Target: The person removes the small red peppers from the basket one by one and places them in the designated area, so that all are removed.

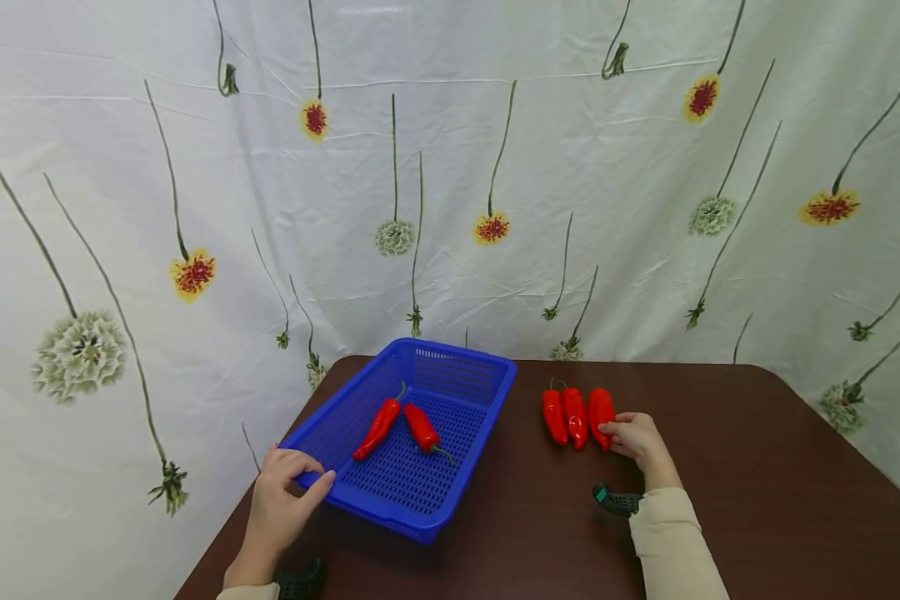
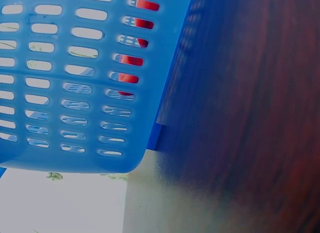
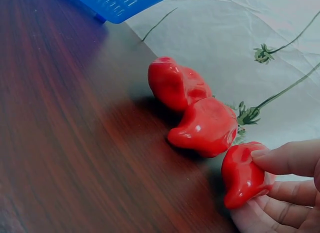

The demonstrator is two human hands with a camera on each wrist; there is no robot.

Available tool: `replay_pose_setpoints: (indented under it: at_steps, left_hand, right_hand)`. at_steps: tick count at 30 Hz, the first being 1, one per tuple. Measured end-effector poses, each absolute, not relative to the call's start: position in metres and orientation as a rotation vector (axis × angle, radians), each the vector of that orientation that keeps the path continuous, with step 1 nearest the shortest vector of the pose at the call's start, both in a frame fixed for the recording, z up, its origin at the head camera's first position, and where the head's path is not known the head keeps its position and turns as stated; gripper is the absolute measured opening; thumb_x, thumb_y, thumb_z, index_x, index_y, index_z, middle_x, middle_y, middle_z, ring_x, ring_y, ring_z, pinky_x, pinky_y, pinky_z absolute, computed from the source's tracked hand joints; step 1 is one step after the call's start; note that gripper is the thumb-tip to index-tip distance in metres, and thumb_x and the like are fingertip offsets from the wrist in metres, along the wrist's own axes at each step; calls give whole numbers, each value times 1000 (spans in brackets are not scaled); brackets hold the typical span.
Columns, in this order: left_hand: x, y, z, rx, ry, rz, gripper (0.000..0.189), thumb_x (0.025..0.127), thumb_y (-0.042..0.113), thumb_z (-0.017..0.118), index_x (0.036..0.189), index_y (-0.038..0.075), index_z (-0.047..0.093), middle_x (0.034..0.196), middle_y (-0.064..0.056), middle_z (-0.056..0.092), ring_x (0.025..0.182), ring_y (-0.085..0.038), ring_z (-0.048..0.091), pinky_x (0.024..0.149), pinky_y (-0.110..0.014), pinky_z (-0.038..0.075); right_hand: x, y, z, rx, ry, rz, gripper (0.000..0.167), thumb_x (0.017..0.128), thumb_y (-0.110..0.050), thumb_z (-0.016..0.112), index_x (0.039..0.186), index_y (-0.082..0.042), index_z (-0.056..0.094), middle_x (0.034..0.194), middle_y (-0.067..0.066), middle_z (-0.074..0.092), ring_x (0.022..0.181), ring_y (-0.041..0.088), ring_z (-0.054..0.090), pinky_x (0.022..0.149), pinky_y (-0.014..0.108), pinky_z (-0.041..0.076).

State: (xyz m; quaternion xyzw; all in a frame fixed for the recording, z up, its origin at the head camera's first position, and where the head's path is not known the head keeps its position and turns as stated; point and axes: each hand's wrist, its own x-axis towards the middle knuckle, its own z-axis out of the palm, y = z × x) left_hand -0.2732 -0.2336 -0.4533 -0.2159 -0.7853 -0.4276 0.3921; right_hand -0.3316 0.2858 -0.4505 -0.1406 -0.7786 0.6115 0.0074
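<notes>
A blue plastic basket stands on the left part of the table in the head view, with two red chili peppers lying inside. My left hand holds the basket's near left corner, thumb over the rim; the left wrist view shows the slotted basket wall but not the hand. To the right, two more red peppers lie side by side on the table. My right hand pinches a third pepper beside them, thumb on one side and fingers on the other.
The dark brown wooden table reaches back to a white cloth printed with flowers. A dark strap sits at my right wrist, and another strap at my left.
</notes>
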Motion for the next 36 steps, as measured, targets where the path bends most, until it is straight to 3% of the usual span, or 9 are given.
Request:
replay_pose_setpoints:
  at_steps: [7,18,36]
  left_hand:
    - [-271,-233,-452,-557,-1973,-1088,30,67,-7,81,70,17,63,68,0,64,86,-1,47,104,-81,18]
    - [-273,-234,-455,-561,-1963,-1095,31,66,-8,80,70,17,63,69,2,64,86,2,47,104,-81,18]
    - [-274,-233,-455,-595,-1938,-1077,31,65,-8,80,70,17,63,68,2,64,85,0,48,102,-80,19]
  right_hand:
    - [-334,284,-452,-462,-2437,1869,49,94,-6,63,131,17,42,102,14,56,76,12,56,70,25,59]
    - [-338,280,-452,-469,-2476,1782,47,92,-5,64,129,18,46,112,25,58,79,15,63,78,35,61]
    - [-332,284,-445,-499,-2505,1725,50,92,-7,65,130,19,45,114,27,55,81,18,61,73,29,60]
